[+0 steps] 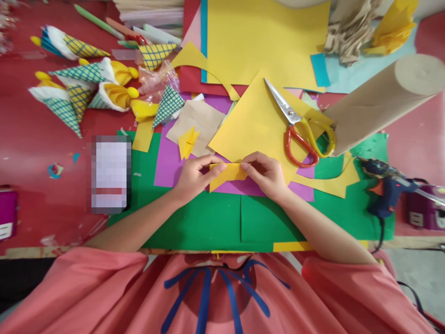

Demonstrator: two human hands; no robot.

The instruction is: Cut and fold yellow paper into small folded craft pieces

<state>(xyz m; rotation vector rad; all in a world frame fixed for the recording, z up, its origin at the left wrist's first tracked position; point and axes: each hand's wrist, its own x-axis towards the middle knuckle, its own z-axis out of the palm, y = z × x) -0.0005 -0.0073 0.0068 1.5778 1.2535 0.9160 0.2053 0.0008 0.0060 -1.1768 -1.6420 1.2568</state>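
Observation:
Between my two hands is a small folded piece of yellow paper (pixel 227 172), held level over the purple sheet. My left hand (pixel 197 177) pinches its left end between thumb and fingers. At the right end, my right hand (pixel 264 174) grips the upper corner the same way. Just beyond my left hand lies a small folded yellow paper piece (pixel 188 143), resting partly on a brown paper sheet (pixel 198 121). A large yellow sheet (pixel 250 120) lies beyond the hands, with scissors (pixel 295 125) with red and yellow handles open on top of it.
Green sheets (pixel 194 222) cover the near table. At right are a glue gun (pixel 387 192) and a tall brown paper roll (pixel 382 102). A phone (pixel 110 174) lies at left, below several patterned fabric cones (pixel 62 109). Stacked yellow sheets (pixel 267 41) and crumpled paper (pixel 354 32) lie at the back.

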